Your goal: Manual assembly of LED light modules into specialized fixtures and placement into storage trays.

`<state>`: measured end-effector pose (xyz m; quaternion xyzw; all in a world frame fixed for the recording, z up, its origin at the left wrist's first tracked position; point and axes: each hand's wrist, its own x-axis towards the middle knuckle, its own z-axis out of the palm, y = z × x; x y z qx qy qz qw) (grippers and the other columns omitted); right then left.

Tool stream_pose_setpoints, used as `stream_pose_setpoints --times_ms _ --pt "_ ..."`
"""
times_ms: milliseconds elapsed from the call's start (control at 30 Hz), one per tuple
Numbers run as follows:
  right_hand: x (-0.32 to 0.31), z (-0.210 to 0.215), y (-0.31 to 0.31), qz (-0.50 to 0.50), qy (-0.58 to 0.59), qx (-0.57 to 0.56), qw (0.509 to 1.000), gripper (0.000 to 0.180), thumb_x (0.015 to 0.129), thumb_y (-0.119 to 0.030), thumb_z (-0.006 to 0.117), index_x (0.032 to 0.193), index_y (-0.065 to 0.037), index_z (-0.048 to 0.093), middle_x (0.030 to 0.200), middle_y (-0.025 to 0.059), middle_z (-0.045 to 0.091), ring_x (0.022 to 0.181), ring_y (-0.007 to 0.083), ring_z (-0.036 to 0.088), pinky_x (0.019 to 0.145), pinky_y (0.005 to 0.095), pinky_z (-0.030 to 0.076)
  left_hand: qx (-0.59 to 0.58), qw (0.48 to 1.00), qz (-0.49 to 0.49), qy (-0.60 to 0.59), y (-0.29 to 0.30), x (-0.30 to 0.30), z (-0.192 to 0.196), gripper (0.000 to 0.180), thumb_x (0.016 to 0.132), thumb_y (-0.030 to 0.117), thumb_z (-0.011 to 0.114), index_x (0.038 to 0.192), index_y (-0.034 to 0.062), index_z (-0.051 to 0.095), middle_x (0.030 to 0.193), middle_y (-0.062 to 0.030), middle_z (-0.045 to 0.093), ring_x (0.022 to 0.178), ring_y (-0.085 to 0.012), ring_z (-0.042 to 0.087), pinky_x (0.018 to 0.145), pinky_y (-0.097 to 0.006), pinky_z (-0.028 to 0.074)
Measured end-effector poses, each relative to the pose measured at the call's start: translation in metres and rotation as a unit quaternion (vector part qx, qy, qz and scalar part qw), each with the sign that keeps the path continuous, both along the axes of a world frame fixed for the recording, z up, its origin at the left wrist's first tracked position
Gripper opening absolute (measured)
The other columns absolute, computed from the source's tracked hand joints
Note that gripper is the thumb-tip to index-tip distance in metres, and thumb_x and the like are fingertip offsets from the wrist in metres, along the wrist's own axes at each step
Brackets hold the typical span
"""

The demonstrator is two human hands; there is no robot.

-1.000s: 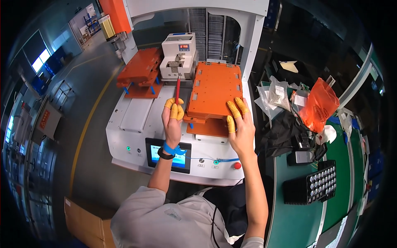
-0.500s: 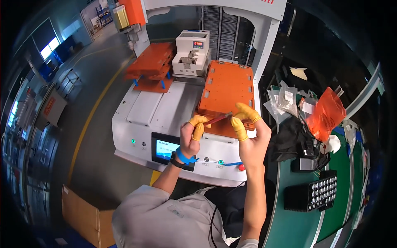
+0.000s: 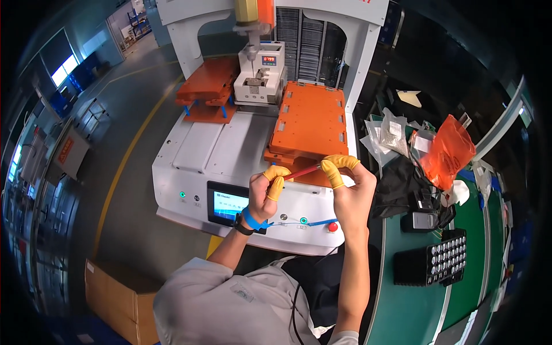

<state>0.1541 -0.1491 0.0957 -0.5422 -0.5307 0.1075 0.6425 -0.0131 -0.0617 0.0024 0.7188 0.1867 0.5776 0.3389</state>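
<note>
Red rod [image 3: 302, 171]: thin, held nearly level between both hands, just in front of the near edge of the orange plate [image 3: 310, 123].
Left hand [image 3: 265, 195]: yellow-capped fingertips [image 3: 277, 181] pinched on the rod's left end; blue wrist strap [image 3: 250, 221] below it.
Right hand [image 3: 351, 187]: yellow-capped fingertips [image 3: 332, 171] pinched on the rod's right end, just beside the plate's near right corner.
Orange plate: flat fixture lying on the white machine [image 3: 213, 149], right half of its deck.
Second orange fixture [image 3: 210, 89]: left of the plate, farther back on the machine.
Driver head [image 3: 259, 75]: white unit between the two fixtures, behind the plate's left edge.
Touch screen [image 3: 229, 204]: on the machine's front panel, below and left of the plate.
Red button [image 3: 332, 226]: front panel, below the plate, under the right hand.
Orange bag [image 3: 445, 152]: right of the plate, on the green bench [image 3: 414, 305].
Black tray [image 3: 440, 259]: well right of and below the plate, on the bench.
</note>
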Motion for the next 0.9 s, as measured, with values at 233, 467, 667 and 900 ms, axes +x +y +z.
stream_pose_setpoints --times_ms 233,467,667,900 --pt "0.0 -0.013 -0.005 -0.077 -0.138 0.047 0.986 0.011 0.083 0.003 0.078 0.092 0.003 0.07 0.084 0.0142 0.074 0.07 0.0269 0.071 0.065 0.0316 0.055 -0.012 0.999 0.01 0.036 -0.01 -0.004 0.0 0.017 0.094 0.008 0.051 0.097 -0.0027 0.063 0.08 -0.0123 0.07 0.058 -0.0202 0.058 0.057 -0.029 0.043" --pt "-0.004 -0.013 -0.009 0.034 0.02 0.033 0.999 0.009 0.09 -0.003 0.075 0.092 0.005 0.07 0.084 0.011 0.075 0.075 0.0162 0.072 0.071 0.0298 0.056 -0.031 0.999 -0.006 0.019 -0.015 -0.005 0.0 0.017 0.095 0.01 0.05 0.095 -0.0026 0.062 0.078 -0.0115 0.069 0.059 -0.019 0.058 0.058 -0.029 0.043" --pt "-0.001 -0.03 -0.007 0.088 0.187 0.025 0.978 0.011 0.095 -0.006 0.072 0.096 0.004 0.069 0.082 0.0072 0.072 0.075 0.0139 0.069 0.076 0.0279 0.055 -0.051 0.998 -0.034 0.006 -0.017 0.001 -0.01 0.02 0.095 0.015 0.05 0.095 -0.0012 0.063 0.078 -0.0092 0.07 0.057 -0.012 0.053 0.056 -0.026 0.038" --pt "0.012 -0.04 -0.006 0.11 0.227 0.07 0.965 0.016 0.103 -0.013 0.062 0.104 0.003 0.061 0.085 0.0089 0.068 0.074 0.0168 0.067 0.072 0.03 0.057 -0.12 0.986 -0.1 -0.053 -0.027 0.015 -0.018 0.024 0.101 0.019 0.049 0.102 -0.0008 0.062 0.079 0.0005 0.064 0.061 -0.0036 0.041 0.057 -0.021 0.033"
